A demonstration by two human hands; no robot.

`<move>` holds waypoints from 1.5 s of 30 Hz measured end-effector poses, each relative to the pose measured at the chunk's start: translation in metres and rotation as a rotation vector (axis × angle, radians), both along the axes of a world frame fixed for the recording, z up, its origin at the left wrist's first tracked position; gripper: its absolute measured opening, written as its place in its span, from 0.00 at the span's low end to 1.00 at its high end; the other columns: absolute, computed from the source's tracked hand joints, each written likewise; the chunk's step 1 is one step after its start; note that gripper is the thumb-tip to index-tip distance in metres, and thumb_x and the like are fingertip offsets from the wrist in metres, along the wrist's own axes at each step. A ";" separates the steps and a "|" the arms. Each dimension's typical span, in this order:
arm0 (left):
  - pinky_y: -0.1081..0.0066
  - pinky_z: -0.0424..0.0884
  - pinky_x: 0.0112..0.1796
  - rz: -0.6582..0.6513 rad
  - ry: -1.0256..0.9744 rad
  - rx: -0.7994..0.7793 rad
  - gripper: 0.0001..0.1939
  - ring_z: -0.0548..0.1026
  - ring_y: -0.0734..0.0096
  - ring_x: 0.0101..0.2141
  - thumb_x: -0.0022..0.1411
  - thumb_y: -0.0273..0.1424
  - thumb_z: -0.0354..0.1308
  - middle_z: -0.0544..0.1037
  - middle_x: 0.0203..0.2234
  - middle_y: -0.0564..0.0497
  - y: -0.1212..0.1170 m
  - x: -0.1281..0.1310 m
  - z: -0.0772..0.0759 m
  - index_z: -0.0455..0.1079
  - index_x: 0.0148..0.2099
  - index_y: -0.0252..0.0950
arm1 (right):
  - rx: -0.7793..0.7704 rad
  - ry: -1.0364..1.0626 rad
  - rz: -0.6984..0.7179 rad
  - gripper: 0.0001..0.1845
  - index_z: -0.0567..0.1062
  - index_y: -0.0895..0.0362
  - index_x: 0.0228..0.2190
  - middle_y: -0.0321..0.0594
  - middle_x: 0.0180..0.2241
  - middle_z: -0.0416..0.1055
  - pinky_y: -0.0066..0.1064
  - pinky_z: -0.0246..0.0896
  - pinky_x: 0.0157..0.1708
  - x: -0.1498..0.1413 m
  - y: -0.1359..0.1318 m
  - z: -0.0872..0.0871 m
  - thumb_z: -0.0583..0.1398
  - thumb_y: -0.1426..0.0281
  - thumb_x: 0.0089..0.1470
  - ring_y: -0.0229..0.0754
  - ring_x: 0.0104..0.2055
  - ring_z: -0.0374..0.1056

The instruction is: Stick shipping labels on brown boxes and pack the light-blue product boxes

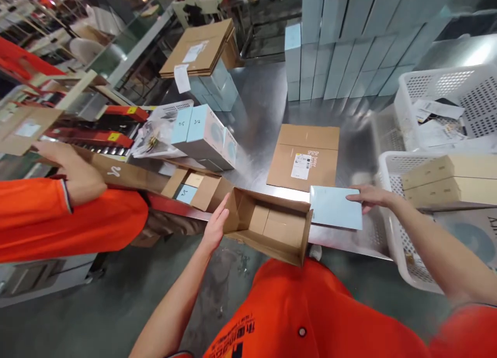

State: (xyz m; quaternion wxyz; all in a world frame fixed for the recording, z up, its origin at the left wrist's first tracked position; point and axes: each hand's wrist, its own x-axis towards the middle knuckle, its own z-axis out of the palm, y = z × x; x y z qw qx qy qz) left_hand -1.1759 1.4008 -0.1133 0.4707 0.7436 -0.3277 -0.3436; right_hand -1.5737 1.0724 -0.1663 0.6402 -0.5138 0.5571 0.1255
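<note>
Left hand open against an open cardboard box, right hand spread on a pale blue packet, steel table gleaming, white baskets alongside!

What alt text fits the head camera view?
A person's left hand steadies an open brown cardboard box on a steel table while the right hand touches a flat pale-blue carton. A co-worker in an orange shirt stands at left.

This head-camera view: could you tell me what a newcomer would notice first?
The open cardboard box near the edge of the steel table stands out, the left hand against it. Beside it, the right hand touches a flat pale blue packet. Pale blue boxes stand stacked behind.
</note>
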 end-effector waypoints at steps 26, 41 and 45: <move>0.61 0.45 0.68 0.006 0.040 -0.052 0.38 0.51 0.61 0.69 0.63 0.51 0.53 0.58 0.68 0.47 -0.005 -0.006 -0.009 0.59 0.68 0.36 | -0.474 -0.283 -0.530 0.17 0.75 0.59 0.45 0.44 0.38 0.77 0.31 0.78 0.27 0.031 0.050 0.068 0.65 0.68 0.53 0.43 0.33 0.75; 0.59 0.47 0.68 0.007 0.061 -0.129 0.36 0.55 0.59 0.68 0.64 0.49 0.54 0.61 0.67 0.45 -0.006 -0.004 -0.017 0.60 0.68 0.34 | -0.550 -0.240 -0.497 0.19 0.75 0.60 0.43 0.44 0.36 0.76 0.32 0.78 0.27 0.025 0.050 0.072 0.67 0.65 0.50 0.43 0.30 0.74; 0.60 0.47 0.68 0.004 0.048 -0.127 0.37 0.55 0.59 0.68 0.64 0.50 0.53 0.61 0.67 0.44 -0.007 -0.005 -0.014 0.60 0.68 0.34 | -0.558 -0.239 -0.496 0.18 0.76 0.60 0.41 0.44 0.35 0.76 0.33 0.79 0.28 0.026 0.054 0.077 0.67 0.65 0.49 0.43 0.31 0.74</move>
